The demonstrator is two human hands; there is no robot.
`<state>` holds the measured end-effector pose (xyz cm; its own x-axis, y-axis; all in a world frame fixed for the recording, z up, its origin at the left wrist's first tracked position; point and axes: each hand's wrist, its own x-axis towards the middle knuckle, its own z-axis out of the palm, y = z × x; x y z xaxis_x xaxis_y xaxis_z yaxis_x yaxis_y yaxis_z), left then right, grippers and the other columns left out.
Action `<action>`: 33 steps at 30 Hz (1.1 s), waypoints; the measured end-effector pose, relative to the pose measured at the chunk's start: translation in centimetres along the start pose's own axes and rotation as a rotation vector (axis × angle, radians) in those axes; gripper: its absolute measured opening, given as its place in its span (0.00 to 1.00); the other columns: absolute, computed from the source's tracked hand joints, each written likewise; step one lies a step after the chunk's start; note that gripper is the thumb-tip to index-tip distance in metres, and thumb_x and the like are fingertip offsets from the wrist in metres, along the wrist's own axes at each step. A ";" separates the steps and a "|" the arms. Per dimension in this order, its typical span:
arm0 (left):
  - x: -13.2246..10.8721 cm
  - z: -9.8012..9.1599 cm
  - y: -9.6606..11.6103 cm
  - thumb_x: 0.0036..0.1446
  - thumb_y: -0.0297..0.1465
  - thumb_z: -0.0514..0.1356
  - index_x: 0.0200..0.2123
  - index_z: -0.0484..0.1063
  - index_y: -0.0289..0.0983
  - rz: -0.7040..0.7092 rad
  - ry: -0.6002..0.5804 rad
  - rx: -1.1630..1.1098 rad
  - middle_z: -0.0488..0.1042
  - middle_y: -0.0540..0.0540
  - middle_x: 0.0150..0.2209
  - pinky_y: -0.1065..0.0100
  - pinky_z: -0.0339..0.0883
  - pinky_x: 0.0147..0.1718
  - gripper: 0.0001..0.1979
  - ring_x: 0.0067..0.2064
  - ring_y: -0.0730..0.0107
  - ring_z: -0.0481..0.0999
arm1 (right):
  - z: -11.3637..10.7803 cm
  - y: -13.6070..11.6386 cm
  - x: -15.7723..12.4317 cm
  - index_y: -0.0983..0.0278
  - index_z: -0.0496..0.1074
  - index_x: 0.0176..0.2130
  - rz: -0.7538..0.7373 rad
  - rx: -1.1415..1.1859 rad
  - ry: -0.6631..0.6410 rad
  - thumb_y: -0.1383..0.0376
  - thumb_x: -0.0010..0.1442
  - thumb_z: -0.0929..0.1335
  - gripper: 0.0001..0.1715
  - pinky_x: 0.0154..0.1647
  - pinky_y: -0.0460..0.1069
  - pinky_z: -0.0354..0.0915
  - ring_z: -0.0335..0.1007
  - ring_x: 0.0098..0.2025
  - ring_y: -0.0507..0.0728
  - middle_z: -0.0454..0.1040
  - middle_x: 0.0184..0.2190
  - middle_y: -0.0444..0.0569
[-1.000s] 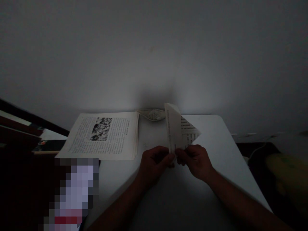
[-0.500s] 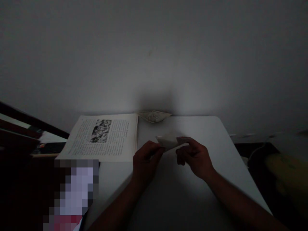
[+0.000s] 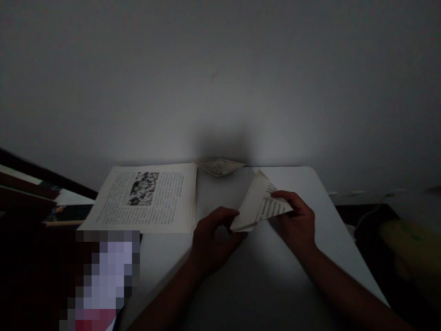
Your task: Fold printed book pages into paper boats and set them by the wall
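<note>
A folded piece of printed paper (image 3: 257, 204), roughly triangular with a plain band along its left edge, is held tilted above the table. My right hand (image 3: 298, 218) pinches its right corner, fingers on the printed face and the thumb hidden behind. At the lower left corner, my left hand (image 3: 215, 239) has forefinger and thumb curled around the paper's edge. Beyond both hands, a folded paper boat (image 3: 220, 167) rests against the wall at the back of the table.
The white table (image 3: 165, 271) stands against a grey wall (image 3: 220, 82). On its left lies a stack of printed pages (image 3: 182, 202) with a dark picture. A pixelated patch (image 3: 106, 276) covers something at the lower left. Something yellowish (image 3: 413, 248) is dim at the right.
The folded paper has turned from nearly edge-on to show its printed face, with one corner pointing up. My right hand has shifted slightly right with it; the paper boat stays put.
</note>
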<state>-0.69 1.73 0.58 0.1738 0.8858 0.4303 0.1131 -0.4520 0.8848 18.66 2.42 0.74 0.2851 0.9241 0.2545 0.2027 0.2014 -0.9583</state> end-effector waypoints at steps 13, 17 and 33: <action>0.1 0.2 -0.3 0.49 0.27 0.64 0.30 0.74 0.36 -0.297 0.137 -0.188 0.74 0.47 0.35 0.72 0.71 0.30 0.03 0.32 0.73 0.75 | 0.9 0.0 0.1 0.61 0.62 0.50 0.214 0.233 -0.161 0.67 0.45 0.73 0.33 0.27 0.48 0.69 0.70 0.25 0.52 0.76 0.29 0.45; 0.2 0.6 -0.1 0.48 0.26 0.64 0.30 0.74 0.36 -0.339 0.150 -0.213 0.74 0.48 0.31 0.72 0.71 0.30 0.03 0.30 0.74 0.75 | 1.1 0.1 -0.7 0.65 0.72 0.31 0.362 0.145 -0.399 0.65 0.43 0.74 0.13 0.30 0.49 0.70 0.72 0.28 0.54 0.75 0.25 0.46; 0.7 0.8 0.4 0.48 0.36 0.65 0.26 0.74 0.34 -0.565 -0.058 -0.088 0.78 0.46 0.25 0.70 0.70 0.28 0.10 0.28 0.68 0.77 | 1.3 0.4 -1.2 0.65 0.72 0.19 0.337 0.093 -0.413 0.60 0.46 0.73 0.12 0.20 0.46 0.64 0.68 0.21 0.52 0.72 0.17 0.46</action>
<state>0.27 2.09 1.12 0.1634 0.9790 -0.1222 0.1231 0.1026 0.9871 17.21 1.84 -0.12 -0.0759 0.9894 -0.1235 0.0744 -0.1179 -0.9902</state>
